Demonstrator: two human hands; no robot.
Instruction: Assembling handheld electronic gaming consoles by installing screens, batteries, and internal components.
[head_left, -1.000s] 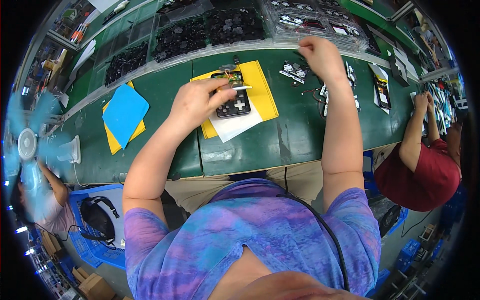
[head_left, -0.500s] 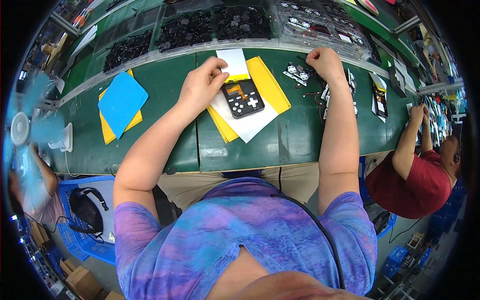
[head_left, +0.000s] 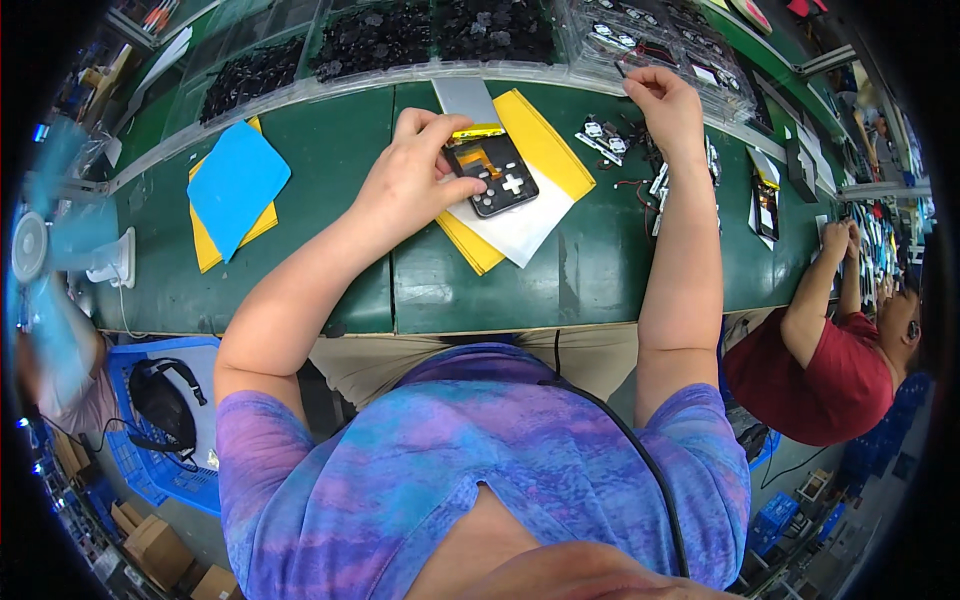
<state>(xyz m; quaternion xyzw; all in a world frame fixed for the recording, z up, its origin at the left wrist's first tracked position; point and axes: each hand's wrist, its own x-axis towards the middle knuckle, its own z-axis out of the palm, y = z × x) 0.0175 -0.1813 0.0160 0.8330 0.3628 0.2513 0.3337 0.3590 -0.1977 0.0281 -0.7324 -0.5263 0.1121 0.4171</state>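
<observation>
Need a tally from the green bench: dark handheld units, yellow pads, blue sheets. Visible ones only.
Dark handheld units: 2 (one at the left hand, this unit; another further right)
Yellow pads: 2 (one under the first unit; one under the blue sheet)
Blue sheets: 1
Total: 5

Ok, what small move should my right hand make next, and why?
Probably carry the right hand across to the black handheld shell: it appears to pinch a slim dark piece, and the left hand has its thumb at the shell's edge.
</observation>
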